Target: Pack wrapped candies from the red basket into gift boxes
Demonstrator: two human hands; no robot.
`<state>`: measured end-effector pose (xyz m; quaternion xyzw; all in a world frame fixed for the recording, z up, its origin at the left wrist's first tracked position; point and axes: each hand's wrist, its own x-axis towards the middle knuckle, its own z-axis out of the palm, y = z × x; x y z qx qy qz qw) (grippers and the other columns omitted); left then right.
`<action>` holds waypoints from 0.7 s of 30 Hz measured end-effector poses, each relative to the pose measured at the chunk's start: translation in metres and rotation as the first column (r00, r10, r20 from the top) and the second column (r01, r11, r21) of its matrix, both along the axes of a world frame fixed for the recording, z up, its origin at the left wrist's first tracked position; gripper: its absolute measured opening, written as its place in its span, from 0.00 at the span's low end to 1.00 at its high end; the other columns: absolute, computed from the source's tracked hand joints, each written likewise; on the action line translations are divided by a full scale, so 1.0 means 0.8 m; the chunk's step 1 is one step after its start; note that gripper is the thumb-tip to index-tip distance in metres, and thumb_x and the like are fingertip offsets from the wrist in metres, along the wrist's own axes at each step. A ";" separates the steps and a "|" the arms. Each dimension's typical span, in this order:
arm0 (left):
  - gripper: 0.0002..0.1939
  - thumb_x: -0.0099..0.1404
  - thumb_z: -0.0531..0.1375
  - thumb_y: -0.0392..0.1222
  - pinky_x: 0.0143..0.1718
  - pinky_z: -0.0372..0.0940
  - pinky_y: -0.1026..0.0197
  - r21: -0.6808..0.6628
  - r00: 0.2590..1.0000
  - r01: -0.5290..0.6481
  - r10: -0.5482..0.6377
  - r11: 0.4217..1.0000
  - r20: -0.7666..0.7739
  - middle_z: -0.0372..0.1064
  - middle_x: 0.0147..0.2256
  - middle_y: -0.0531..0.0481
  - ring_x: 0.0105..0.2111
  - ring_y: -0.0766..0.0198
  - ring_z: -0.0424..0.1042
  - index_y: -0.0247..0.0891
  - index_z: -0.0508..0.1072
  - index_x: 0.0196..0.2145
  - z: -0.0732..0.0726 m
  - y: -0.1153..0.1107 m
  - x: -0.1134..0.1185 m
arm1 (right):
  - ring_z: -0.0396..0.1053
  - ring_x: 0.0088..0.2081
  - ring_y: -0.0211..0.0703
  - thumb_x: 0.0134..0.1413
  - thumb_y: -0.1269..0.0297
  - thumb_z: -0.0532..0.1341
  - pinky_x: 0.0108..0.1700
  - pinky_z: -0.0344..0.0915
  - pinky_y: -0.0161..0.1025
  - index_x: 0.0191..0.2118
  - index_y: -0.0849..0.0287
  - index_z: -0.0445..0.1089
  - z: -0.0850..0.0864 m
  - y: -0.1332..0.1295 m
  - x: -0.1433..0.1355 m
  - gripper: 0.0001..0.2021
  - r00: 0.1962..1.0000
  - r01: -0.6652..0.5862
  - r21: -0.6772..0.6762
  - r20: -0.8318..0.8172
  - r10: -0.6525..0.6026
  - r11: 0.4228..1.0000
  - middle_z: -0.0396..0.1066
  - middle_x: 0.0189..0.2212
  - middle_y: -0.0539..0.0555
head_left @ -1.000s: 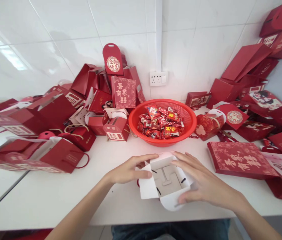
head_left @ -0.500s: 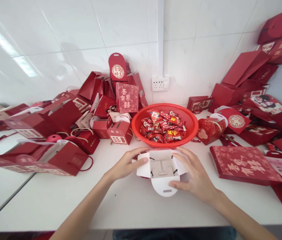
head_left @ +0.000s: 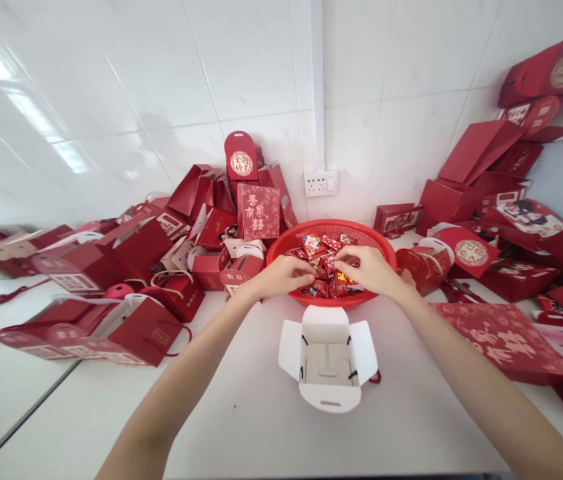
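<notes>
Both hands are over a red plastic basket (head_left: 386, 241) of wrapped candies (head_left: 312, 245). My left hand (head_left: 284, 275) is at the basket's left front, its fingers curved and close to the candies. On the right side of the pile, my right hand (head_left: 368, 267) has thumb and fingers bent down at the wrappers. Whether either hand grips a candy is too small to tell. In front of the basket an open box (head_left: 328, 360) stands with its white flaps folded outward, its inside bare apart from dark cord ends.
Red gift boxes and bags (head_left: 134, 323) are heaped on the left. More boxes (head_left: 446, 200) are stacked on the right, with a large flat red box (head_left: 504, 340) nearer. A white tiled wall with a socket (head_left: 320, 183) rises behind the table (head_left: 261, 427).
Both hands have let go of the white-flapped box and moved forward to the candies in the basket. The box's flaps now stand spread out. The view has shifted slightly.
</notes>
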<state>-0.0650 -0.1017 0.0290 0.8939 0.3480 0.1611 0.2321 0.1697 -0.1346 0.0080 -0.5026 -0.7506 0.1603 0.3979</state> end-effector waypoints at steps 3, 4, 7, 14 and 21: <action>0.14 0.59 0.63 0.47 0.41 0.68 0.62 -0.114 0.922 0.054 -0.093 0.992 -0.375 0.81 0.38 0.49 0.38 0.56 0.77 0.38 0.82 0.40 -0.005 0.038 0.025 | 0.77 0.38 0.47 0.57 0.69 0.62 0.45 0.68 0.42 0.31 0.57 0.76 -0.009 0.030 -0.007 0.06 0.997 0.057 -0.114 0.061 -0.051 0.992 0.80 0.35 0.54; 0.17 0.56 0.66 0.47 0.42 0.68 0.61 -0.122 0.906 0.049 -0.096 0.991 -0.413 0.81 0.41 0.48 0.39 0.54 0.78 0.39 0.82 0.41 -0.009 0.047 0.031 | 0.77 0.39 0.48 0.57 0.69 0.62 0.44 0.68 0.42 0.30 0.57 0.76 -0.013 0.036 -0.007 0.06 0.996 0.067 -0.131 0.073 -0.058 0.989 0.80 0.34 0.54; 0.28 0.49 0.69 0.48 0.49 0.68 0.57 -0.108 0.865 0.025 -0.076 0.994 -0.497 0.77 0.54 0.45 0.49 0.48 0.76 0.44 0.79 0.50 -0.024 0.061 0.045 | 0.77 0.41 0.51 0.55 0.70 0.63 0.45 0.68 0.42 0.29 0.57 0.76 -0.025 0.042 -0.003 0.06 0.993 0.078 -0.185 0.102 -0.059 0.980 0.81 0.35 0.55; 0.24 0.44 0.70 0.36 0.36 0.67 0.59 -0.058 0.902 0.005 -0.029 0.998 -0.430 0.80 0.36 0.45 0.36 0.50 0.77 0.39 0.82 0.43 -0.043 0.064 0.054 | 0.77 0.42 0.53 0.55 0.69 0.64 0.48 0.67 0.45 0.31 0.57 0.77 -0.027 0.042 0.000 0.04 0.993 0.064 -0.276 0.114 -0.034 0.959 0.81 0.37 0.56; 0.08 0.58 0.62 0.36 0.35 0.64 0.64 -0.021 0.997 -0.058 0.057 0.998 -0.061 0.75 0.26 0.53 0.28 0.63 0.72 0.36 0.81 0.34 -0.042 0.064 0.048 | 0.77 0.42 0.48 0.58 0.69 0.63 0.47 0.67 0.41 0.33 0.58 0.77 -0.021 0.036 -0.001 0.05 0.999 0.020 -0.288 0.040 -0.008 0.958 0.81 0.37 0.54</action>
